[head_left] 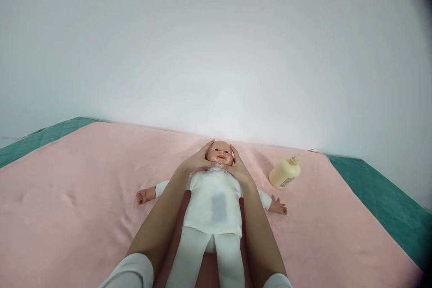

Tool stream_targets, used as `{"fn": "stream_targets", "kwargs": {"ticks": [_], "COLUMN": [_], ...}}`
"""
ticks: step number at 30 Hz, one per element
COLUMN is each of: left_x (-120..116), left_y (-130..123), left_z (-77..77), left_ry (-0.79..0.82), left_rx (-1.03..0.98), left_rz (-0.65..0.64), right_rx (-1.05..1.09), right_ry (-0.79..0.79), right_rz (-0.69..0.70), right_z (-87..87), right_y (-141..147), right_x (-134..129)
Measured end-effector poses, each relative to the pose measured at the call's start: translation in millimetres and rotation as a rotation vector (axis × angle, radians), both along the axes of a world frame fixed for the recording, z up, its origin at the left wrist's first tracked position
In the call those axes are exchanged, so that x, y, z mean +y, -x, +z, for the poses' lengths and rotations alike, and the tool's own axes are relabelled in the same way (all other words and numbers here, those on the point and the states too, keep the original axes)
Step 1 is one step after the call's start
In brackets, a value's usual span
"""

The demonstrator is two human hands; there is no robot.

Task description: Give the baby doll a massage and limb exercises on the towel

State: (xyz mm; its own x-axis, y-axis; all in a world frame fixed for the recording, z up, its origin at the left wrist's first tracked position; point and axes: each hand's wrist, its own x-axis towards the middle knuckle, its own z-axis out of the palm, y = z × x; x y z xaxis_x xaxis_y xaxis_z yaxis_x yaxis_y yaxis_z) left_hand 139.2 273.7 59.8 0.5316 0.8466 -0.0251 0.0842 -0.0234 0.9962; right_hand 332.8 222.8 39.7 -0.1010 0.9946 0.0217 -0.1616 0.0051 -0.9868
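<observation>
A baby doll in a white top and white trousers lies on its back, head away from me and arms spread to the sides. My left hand cups the left side of its head, thumb under the chin. On the other side my right hand does the same, its fingers running up beside the cheek. The two thumbs nearly meet at the doll's neck. Its face shows between my hands, while the sides and back of the head are hidden. A grey patch marks the front of the top.
A pale yellow pump bottle stands right of the doll, beyond its outstretched arm. Under everything is a pink blanket, with a green quilted cover showing at both sides. A plain white wall rises behind.
</observation>
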Motion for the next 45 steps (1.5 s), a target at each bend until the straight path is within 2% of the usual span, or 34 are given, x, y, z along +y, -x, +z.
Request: {"fn": "stream_targets", "kwargs": {"ticks": [6, 12, 16, 22, 28, 37, 41, 45], "left_x": [-4, -14, -18, -19, -23, -20, -20, -19], "left_y": [-3, -1, -3, -5, -1, 0, 3, 7], "left_z": [-8.8, -6.7, -9.5, -18.2, -13.0, -19.8, -14.2, -7.6], "left_ry": [0.102, 0.186, 0.193, 0.185, 0.118, 0.207, 0.221, 0.267], "left_rx": [-0.181, -0.264, -0.269, -0.370, -0.351, -0.412, -0.408, -0.349], "left_rz": [0.023, 0.105, 0.138, 0.099, 0.094, 0.071, 0.050, 0.078], "right_rx": [-0.037, -0.171, -0.227, -0.148, -0.122, -0.075, -0.014, -0.048], "right_ry": [-0.061, -0.173, -0.163, -0.110, -0.136, -0.143, -0.149, -0.120], "right_rz": [-0.093, -0.163, -0.174, -0.199, -0.137, -0.076, -0.051, -0.090], "right_z": [-8.0, -8.1, -9.3, -15.3, -18.8, -19.3, -17.6, -12.5], "right_y": [1, 7, 7, 2, -2, -7, -8, -4], "right_x": [4, 1, 1, 0, 0, -2, -4, -7]}}
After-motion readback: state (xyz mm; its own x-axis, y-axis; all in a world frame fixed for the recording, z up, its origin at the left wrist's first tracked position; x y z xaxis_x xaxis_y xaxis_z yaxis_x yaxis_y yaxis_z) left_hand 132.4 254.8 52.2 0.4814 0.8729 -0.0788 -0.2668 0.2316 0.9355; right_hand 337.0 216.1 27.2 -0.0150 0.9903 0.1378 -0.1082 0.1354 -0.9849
